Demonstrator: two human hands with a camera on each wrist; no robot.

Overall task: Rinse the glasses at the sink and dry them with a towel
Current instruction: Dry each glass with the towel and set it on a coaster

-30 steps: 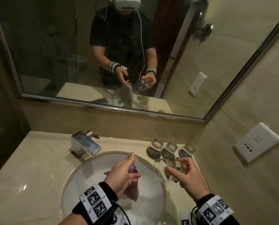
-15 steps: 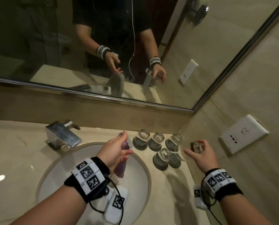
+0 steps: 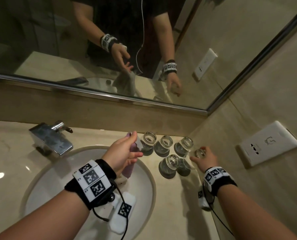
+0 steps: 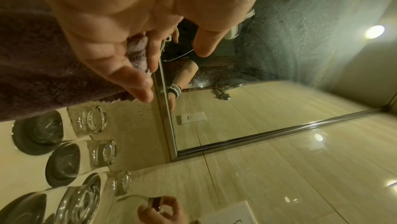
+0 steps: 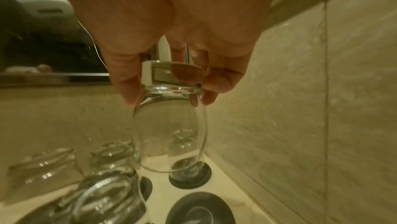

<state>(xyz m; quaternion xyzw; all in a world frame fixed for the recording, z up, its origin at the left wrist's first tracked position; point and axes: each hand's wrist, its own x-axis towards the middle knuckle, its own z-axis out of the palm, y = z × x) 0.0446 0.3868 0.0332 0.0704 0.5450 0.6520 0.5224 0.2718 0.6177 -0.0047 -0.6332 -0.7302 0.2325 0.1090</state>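
Glass (image 5: 169,136) inverted below right grip (image 5: 165,81)

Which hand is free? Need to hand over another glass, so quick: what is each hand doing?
Left hand: grips the purple towel.
Right hand: holds an upside-down glass by its base.

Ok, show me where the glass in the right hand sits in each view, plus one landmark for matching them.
Head: the held glass is right of centre, upside down, base in the right hand.
Left wrist: bottom edge, centre, between fingers.
Right wrist: centre, mouth down, above an empty dark coaster.
Shared landmark: the row of upturned glasses on coasters along the back wall, seen in all three.
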